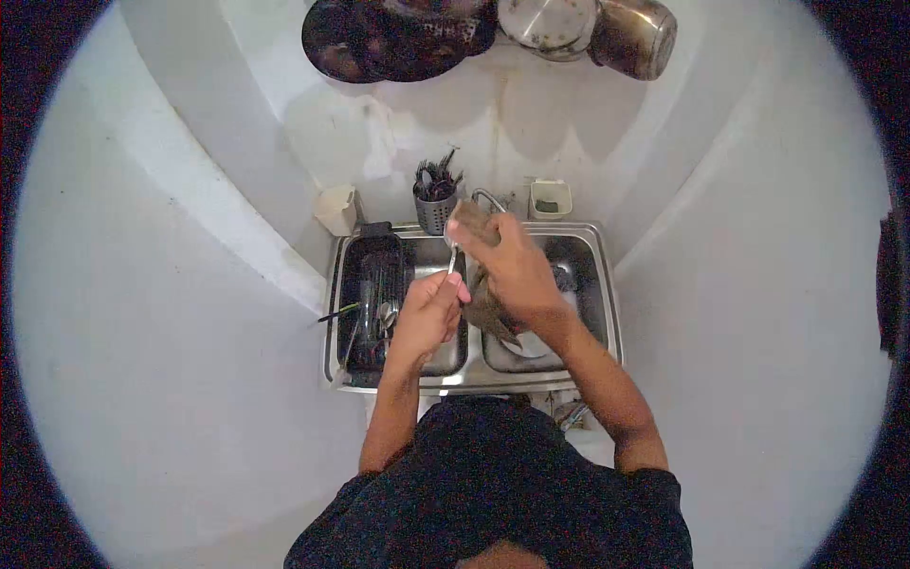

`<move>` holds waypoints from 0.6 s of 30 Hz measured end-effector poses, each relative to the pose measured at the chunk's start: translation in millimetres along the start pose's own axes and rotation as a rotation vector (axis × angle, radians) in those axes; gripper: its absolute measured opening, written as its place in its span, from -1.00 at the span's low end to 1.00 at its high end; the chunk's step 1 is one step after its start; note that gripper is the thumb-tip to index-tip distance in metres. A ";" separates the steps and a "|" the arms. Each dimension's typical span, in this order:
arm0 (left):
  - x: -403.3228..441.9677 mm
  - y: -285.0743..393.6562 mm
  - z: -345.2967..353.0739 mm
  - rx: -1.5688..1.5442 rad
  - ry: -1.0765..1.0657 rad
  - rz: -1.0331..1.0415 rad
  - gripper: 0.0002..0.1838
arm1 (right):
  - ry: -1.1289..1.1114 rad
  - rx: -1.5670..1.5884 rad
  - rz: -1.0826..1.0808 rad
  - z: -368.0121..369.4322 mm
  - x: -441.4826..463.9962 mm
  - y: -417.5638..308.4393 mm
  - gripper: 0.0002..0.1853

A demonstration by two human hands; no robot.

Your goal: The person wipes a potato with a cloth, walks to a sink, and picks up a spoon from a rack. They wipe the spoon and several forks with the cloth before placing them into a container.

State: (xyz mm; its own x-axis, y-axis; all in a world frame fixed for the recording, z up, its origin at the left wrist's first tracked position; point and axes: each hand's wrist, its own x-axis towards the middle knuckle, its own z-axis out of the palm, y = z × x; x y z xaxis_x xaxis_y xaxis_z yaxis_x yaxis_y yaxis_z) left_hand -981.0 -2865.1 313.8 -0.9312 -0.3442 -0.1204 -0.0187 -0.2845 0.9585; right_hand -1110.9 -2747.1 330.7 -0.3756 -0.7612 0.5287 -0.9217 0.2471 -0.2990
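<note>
My left hand point(428, 318) is closed round the lower end of a slim piece of metal cutlery point(453, 261), which points upward over the sink. Its upper end is at the cloth, and I cannot make out whether it is a spoon or a fork. My right hand point(512, 266) grips a brown cloth point(491, 308), with fingers and cloth pressed at the top of the cutlery. The rest of the cloth hangs down over the divider and the right basin. Both hands are above the double steel sink point(445, 381).
A black dish rack point(381, 261) with utensils fills much of the left basin. Behind the sink stand a perforated cutlery holder point(436, 213), a curved tap point(488, 197), and a cream container point(552, 199). A white plate point(531, 349) lies in the right basin. Pans point(398, 43) hang above.
</note>
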 end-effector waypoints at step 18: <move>0.9 -5.4 0.0 -0.183 -0.218 -0.088 -0.63 | 0.159 1.539 0.594 27.5 -15.7 -2.5 -0.72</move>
State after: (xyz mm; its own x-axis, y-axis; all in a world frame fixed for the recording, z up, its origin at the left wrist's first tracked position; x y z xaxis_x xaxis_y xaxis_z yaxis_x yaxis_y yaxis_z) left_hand -981.8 -2863.9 308.6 -0.9854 -0.1165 -0.1241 -0.0557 -0.4684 0.8818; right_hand -1100.0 -2752.3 301.2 -0.7120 -0.6947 0.1023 0.2616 -0.3975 -0.8795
